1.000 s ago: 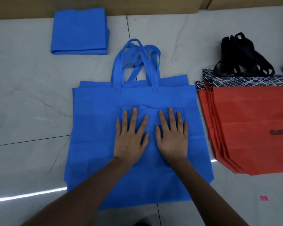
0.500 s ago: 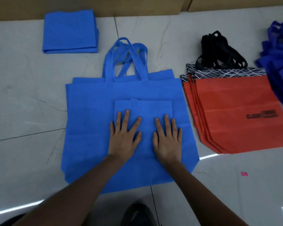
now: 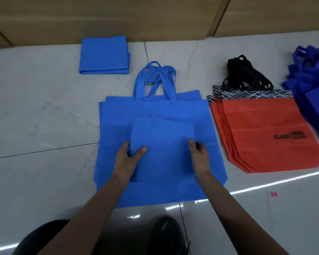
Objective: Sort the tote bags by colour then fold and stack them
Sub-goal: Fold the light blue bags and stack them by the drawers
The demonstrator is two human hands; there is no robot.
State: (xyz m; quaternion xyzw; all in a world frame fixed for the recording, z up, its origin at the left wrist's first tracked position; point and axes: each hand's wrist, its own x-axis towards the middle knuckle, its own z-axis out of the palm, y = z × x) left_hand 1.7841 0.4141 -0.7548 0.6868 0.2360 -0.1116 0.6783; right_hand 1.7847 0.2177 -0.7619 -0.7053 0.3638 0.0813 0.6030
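A folded light-blue tote bag [image 3: 162, 144] lies on top of flat light-blue bags [image 3: 114, 126] with their handles pointing away from me. My left hand [image 3: 129, 159] grips the folded bag's left edge, thumb on top and fingers under it. On the opposite edge my right hand [image 3: 199, 155] holds it the same way. A stack of folded light-blue bags [image 3: 103, 56] sits at the far left by the wall. Orange bags [image 3: 261, 131] with black handles lie to the right, and dark-blue bags [image 3: 315, 89] are heaped at the far right.
The floor [image 3: 35, 116] is pale glossy tile with dark grout lines. A wooden wall panel [image 3: 155, 17] runs along the far side. My dark shoe [image 3: 166, 234] and knee [image 3: 42, 234] are at the bottom. A small pink scrap [image 3: 273, 194] lies at the lower right.
Both hands went from pressing flat on the folded bag to gripping its left and right edges. The view shifted, bringing the dark-blue heap into sight.
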